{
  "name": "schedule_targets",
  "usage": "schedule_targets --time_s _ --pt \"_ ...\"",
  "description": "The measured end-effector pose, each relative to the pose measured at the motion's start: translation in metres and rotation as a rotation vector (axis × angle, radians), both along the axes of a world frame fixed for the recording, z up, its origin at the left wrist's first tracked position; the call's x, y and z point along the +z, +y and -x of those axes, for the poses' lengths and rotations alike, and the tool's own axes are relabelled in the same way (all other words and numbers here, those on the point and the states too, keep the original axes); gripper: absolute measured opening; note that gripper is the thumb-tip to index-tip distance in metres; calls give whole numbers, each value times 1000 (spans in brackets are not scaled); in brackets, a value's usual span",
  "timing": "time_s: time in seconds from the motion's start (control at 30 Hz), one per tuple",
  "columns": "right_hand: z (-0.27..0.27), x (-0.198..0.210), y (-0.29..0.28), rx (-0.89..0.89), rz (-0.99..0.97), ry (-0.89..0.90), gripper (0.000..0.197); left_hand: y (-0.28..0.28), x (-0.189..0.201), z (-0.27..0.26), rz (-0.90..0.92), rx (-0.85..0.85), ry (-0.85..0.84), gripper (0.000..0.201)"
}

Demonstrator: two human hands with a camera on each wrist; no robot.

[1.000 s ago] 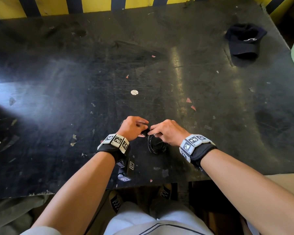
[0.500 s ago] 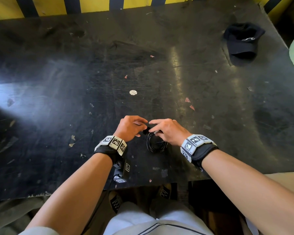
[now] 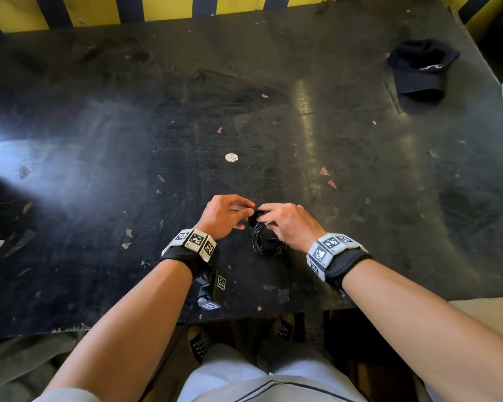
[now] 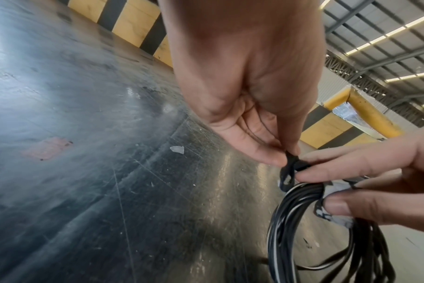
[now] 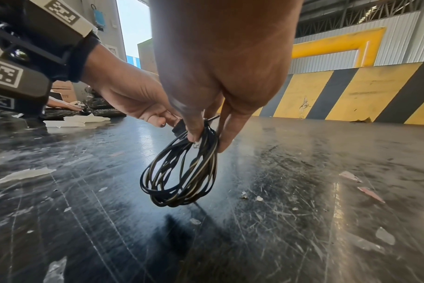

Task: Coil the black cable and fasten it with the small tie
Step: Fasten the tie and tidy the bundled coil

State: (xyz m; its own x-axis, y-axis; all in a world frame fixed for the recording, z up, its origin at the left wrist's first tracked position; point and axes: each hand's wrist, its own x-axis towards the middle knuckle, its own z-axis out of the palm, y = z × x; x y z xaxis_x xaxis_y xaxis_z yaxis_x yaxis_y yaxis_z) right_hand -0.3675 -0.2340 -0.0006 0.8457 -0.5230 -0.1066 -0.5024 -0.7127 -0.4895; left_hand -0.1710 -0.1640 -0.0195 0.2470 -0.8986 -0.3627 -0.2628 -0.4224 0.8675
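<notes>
**Tie end sits between the two sets of fingers, at the top of the hanging coil**

Head view: the left hand (image 3: 225, 214) and right hand (image 3: 288, 224) meet over the near part of the bench (image 3: 99, 169). The coiled black cable (image 3: 266, 245) hangs below and just nearer than the right fingers, its loops dropping toward the bench. A dark bit of tie (image 3: 253, 219) shows in the gap between the two hands. A dark cap (image 3: 418, 74) lies well apart at the far right.

Left wrist view: the left fingers (image 4: 266, 157) are curled narrow, thumb and forefinger pinching the free end of the small tie (image 4: 289, 168). The tie runs down from that pinch to the top of the cable (image 4: 291, 210), which lies below and right of the left fingers. The right hand (image 4: 375, 181) grips the bundle, its thumb pressing the wrapped part of the tie against the strands.

Right wrist view: the right fingers (image 5: 196, 132) pinch the top of the coil (image 5: 182, 172), which hangs with its long axis downward from them, clear of the bench (image 5: 303, 210). The left hand (image 5: 133, 95) comes in from the left, fingertips just beside the pinch.

My judgement: coiling looks done, and fastening hinges on the left fingers, nearer the loose end, drawing it round the neck that the right fingers hold.
</notes>
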Motion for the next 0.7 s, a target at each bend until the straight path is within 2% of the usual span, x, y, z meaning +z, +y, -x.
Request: schedule_targets --time_s 0.33,0.7 --pt "-5 4 8 -48 99 14 27 0 6 0 -24 19 17 14" --pt "-8 11 12 50 101 86 35 0 0 8 -56 90 -132 10"
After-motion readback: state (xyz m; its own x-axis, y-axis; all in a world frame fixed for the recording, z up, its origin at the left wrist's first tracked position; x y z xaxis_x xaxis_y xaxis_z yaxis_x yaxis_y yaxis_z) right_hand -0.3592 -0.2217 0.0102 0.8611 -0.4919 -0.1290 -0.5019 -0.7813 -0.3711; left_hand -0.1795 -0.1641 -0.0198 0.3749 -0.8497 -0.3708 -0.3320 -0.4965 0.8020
